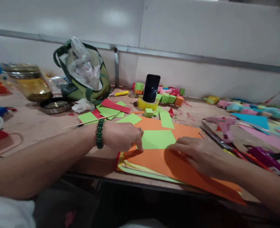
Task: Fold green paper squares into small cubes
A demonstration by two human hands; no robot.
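A green paper square [159,139] lies on a stack of orange paper sheets [178,164] at the table's front edge. My left hand [122,136], with a green bead bracelet on the wrist, has its fingers curled and a fingertip pressing the square's left edge. My right hand [197,152] lies flat with fingers stretched out, touching the square's lower right corner and the orange sheet.
Scissors [216,139] and a pink glue gun [223,125] lie right of the stack. A phone [151,88] stands on a yellow tape roll amid coloured paper cubes [168,96]. Green and red paper pieces [111,110], a green bag [85,74] and a jar [29,82] sit at left.
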